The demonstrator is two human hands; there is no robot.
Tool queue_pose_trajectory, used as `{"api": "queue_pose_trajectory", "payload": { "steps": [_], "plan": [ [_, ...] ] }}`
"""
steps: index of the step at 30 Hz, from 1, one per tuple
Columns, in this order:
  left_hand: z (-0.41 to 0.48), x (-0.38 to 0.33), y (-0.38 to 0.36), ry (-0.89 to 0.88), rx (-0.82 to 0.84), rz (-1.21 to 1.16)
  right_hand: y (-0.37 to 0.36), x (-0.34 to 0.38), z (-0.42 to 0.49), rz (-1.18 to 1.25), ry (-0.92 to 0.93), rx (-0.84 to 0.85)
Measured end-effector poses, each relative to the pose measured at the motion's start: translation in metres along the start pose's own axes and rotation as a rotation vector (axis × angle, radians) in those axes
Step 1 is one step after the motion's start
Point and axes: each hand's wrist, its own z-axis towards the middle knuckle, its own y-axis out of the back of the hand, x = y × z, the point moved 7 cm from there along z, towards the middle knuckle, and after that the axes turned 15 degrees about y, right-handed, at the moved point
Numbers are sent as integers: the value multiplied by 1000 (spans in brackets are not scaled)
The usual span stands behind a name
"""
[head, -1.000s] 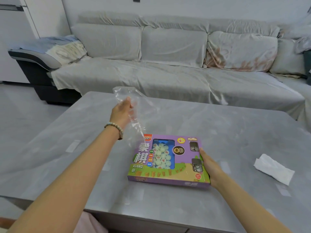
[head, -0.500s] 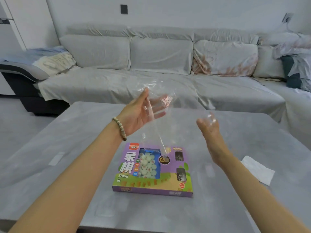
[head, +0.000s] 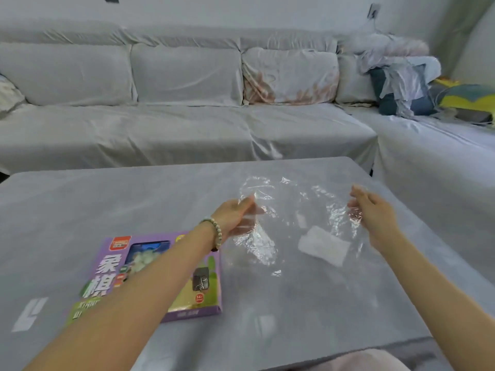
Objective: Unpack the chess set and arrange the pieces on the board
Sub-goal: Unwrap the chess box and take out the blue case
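Nearest on the table (head: 80, 204), the purple chess set box (head: 107, 266) lay flat, partly under the person's left forearm. Beyond it the left hand (head: 235, 215), a beaded bracelet (head: 217, 231) at its wrist, and the right hand (head: 372, 212) each had a grip closed on the clear plastic wrap (head: 289, 207), stretched between them above a white tissue (head: 322, 246). Behind stood a grey-covered sofa (head: 187, 124).

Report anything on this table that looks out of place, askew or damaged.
Nothing looks damaged. The one loose thing is the crumpled clear wrap, held above the table between the left hand and right hand. A white tissue lies beneath it; the chess box lies flat, seemingly closed.
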Motion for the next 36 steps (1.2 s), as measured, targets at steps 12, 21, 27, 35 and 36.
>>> {"api": "queue_pose_trajectory", "payload": {
  "steps": [12,21,27,35,36],
  "plan": [
    [98,74,-100,174,-128,-397,-35,-53,-27,-599,316,401],
    [68,32,-43,-95,-130,21,-56,-108,-64,-831,202,683],
    [2,34,74,-385,-382,316,-106,-43,-90,-506,331,496],
    [-43,112,182,-97,-704,1121,-213,-35,-169,-198,-238,788],
    [-46,121,190,-60,-722,1184,-218,-37,-171,-212,-265,799]
  ]
}}
